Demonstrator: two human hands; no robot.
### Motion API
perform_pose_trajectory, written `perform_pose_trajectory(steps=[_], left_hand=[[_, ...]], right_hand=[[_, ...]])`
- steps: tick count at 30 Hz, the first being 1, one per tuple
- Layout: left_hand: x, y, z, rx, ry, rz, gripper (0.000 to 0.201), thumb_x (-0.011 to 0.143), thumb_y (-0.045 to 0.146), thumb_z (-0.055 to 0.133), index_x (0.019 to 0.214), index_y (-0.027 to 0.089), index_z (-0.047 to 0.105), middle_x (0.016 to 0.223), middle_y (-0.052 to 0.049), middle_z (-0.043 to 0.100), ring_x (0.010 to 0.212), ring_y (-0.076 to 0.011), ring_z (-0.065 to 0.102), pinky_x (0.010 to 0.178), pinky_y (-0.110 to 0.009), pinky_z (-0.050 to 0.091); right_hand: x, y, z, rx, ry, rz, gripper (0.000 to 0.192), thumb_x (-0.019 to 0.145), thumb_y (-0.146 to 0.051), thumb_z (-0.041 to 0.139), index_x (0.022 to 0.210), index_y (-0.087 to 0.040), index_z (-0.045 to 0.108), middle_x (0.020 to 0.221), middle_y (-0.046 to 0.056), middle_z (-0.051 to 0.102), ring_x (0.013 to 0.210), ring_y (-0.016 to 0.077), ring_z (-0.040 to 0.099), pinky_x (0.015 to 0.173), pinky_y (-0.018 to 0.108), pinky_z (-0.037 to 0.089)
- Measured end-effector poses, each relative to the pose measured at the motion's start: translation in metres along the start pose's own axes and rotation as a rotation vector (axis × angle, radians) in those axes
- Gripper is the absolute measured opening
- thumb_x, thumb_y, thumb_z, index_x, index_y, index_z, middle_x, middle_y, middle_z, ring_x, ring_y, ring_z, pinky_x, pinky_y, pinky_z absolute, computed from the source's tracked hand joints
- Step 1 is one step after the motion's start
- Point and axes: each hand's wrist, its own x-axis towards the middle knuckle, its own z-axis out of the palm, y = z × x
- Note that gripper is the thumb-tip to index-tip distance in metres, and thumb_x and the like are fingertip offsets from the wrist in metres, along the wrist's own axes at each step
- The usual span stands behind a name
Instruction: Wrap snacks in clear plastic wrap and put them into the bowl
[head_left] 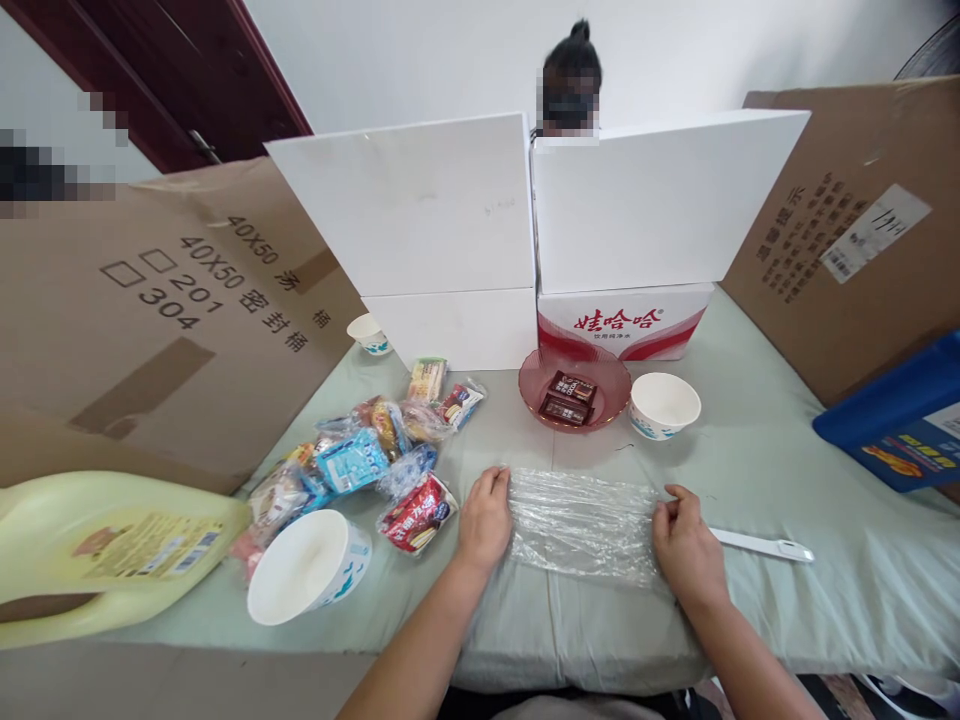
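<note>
Left hand (484,520) flat on plastic bag (581,522); right hand (684,545) pinches opposite edge. Keep bag taut, smooth outward, avoid creases.

"40x50", "201", "304" on cardboard sheet (150,300) (chinese beside); "娃哈哈" on red-white box (622,325)

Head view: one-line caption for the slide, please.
Both hands, left and right, press a clear plastic sheet flat beside snack packets and a pink bowl.

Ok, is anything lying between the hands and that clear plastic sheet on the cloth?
Nothing visible. The left hand rests on the left edge of the plastic sheet and the right hand pinches its right edge. The white tool lies beyond the right hand.
</note>
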Motion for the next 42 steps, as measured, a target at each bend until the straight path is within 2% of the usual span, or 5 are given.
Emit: perform_pose_trajectory(steps=[8, 15, 21, 31, 42], left_hand=[[0.012, 0.028, -0.042, -0.012, 0.08, 0.011, 0.027, 0.091, 0.015, 0.047, 0.112, 0.017, 0.063, 0.116, -0.013, 0.058, 0.099, -0.0275, 0.058, 0.086, -0.043, 0.049], [0.002, 0.065, -0.034, -0.101, -0.314, 0.382, 0.048, 0.088, 0.037, 0.061, 0.132, 0.023, 0.052, 0.14, -0.011, 0.05, 0.129, -0.0322, 0.044, 0.104, -0.053, 0.036], [-0.009, 0.056, -0.019, -0.068, -0.343, 0.405, 0.065, 0.089, 0.045, 0.056, 0.147, 0.026, 0.033, 0.154, -0.01, 0.031, 0.142, -0.0318, 0.026, 0.113, -0.057, 0.019], [-0.02, 0.011, -0.024, -0.012, -0.242, 0.389, 0.079, 0.087, 0.061, 0.052, 0.15, 0.02, 0.028, 0.155, -0.014, 0.029, 0.144, -0.0316, 0.021, 0.113, -0.051, 0.022], [-0.047, -0.012, -0.066, -0.227, -0.23, 0.48, 0.026, 0.084, 0.022, 0.058, 0.109, 0.022, 0.063, 0.118, -0.008, 0.064, 0.119, -0.0255, 0.054, 0.101, -0.042, 0.047]], right_hand=[[0.0, 0.0, 0.007, -0.131, -0.001, -0.11, 0.032, 0.092, -0.035, 0.036, 0.109, -0.016, 0.056, 0.087, 0.008, 0.071, 0.068, 0.0214, 0.067, 0.058, 0.029, 0.041], [0.003, 0.006, -0.001, -0.176, -0.032, -0.134, 0.029, 0.094, -0.031, 0.037, 0.11, -0.018, 0.057, 0.094, 0.008, 0.071, 0.073, 0.02, 0.066, 0.062, 0.029, 0.043], [0.016, 0.004, -0.024, -0.24, 0.066, -0.29, 0.026, 0.092, -0.028, 0.042, 0.1, -0.017, 0.063, 0.092, 0.011, 0.069, 0.088, 0.0252, 0.061, 0.082, 0.038, 0.044], [-0.01, -0.003, -0.002, -0.238, -0.344, -0.662, 0.07, 0.087, -0.057, 0.051, 0.148, -0.027, 0.033, 0.152, 0.008, 0.035, 0.143, 0.0355, 0.021, 0.109, 0.064, 0.017], [-0.03, 0.014, -0.064, 0.033, -0.5, -0.792, 0.024, 0.09, -0.031, 0.057, 0.113, -0.027, 0.064, 0.13, 0.006, 0.06, 0.129, 0.0262, 0.046, 0.104, 0.045, 0.041]])
